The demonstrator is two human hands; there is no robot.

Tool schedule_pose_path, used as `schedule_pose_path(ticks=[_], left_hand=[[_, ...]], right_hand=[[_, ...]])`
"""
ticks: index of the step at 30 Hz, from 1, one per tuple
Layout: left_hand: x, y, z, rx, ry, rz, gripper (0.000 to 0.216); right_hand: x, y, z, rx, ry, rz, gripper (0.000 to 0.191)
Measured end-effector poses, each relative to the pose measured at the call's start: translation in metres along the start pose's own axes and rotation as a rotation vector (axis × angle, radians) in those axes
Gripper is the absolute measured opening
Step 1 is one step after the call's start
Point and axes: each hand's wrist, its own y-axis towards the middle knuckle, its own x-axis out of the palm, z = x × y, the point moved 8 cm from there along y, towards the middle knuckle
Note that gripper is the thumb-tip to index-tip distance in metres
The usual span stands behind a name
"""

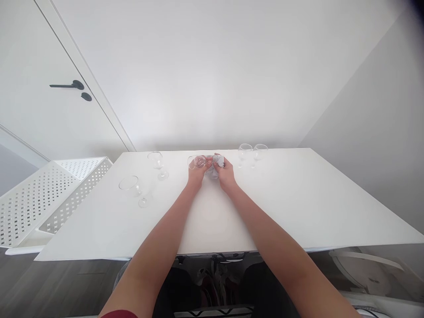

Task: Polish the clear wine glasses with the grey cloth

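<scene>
Over the middle of the table, a clear wine glass (192,162) lies on its side in the air, its bowl pointing left. My left hand (198,170) is closed around the glass near its bowl and stem. In my right hand (227,173) is a pale grey cloth (213,172), bunched up at the foot end of the glass. The two hands almost meet, and the fingers partly hide the stem and foot.
On the white table (281,207), two upright glasses stand at the back right, a nearer one (245,152) and another (260,152). Left of my hands are a wine glass (156,161) and a second glass (130,184). A white perforated rack (29,198) adjoins the left edge.
</scene>
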Motion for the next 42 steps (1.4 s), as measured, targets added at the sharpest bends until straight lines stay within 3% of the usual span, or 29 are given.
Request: schedule_pose_path(ticks=[4, 9, 14, 18, 21, 24, 26, 30, 33, 39, 42], left_hand=[[0.003, -0.001, 0.001, 0.002, -0.021, -0.015, 0.042], [0.000, 0.001, -0.006, -0.022, -0.041, -0.018, 0.044], [-0.001, 0.000, -0.004, 0.006, -0.021, -0.010, 0.042], [-0.001, 0.000, -0.002, 0.006, -0.023, -0.005, 0.041], [-0.002, 0.000, 0.000, 0.027, 0.043, 0.004, 0.041], [0.001, -0.001, 0.001, 0.040, 0.107, -0.017, 0.040], [0.002, -0.002, 0.002, 0.044, 0.082, -0.029, 0.040], [0.002, -0.001, -0.001, 0.002, -0.006, -0.023, 0.043], [0.001, -0.002, -0.002, -0.021, -0.011, 0.001, 0.046], [0.002, -0.005, 0.008, 0.056, 0.067, 0.007, 0.041], [0.003, -0.003, 0.005, 0.043, 0.032, -0.017, 0.040]], right_hand=[[-0.005, -0.002, -0.009, -0.090, -0.092, 0.037, 0.053], [0.004, 0.000, -0.002, 0.037, 0.087, -0.063, 0.054], [0.003, -0.003, -0.020, -0.186, -0.231, -0.033, 0.037], [-0.002, 0.000, -0.011, -0.114, -0.193, -0.002, 0.052], [-0.005, 0.002, -0.004, -0.080, -0.286, 0.010, 0.038], [-0.012, 0.000, -0.012, -0.151, -0.371, 0.093, 0.032], [-0.012, -0.002, -0.014, -0.145, -0.286, 0.113, 0.035], [-0.001, -0.001, 0.002, 0.063, 0.040, 0.048, 0.036], [0.003, 0.001, 0.011, 0.128, 0.033, 0.002, 0.039], [-0.008, 0.000, -0.004, -0.097, -0.364, 0.062, 0.029], [-0.008, -0.004, -0.014, -0.146, -0.309, 0.083, 0.031]])
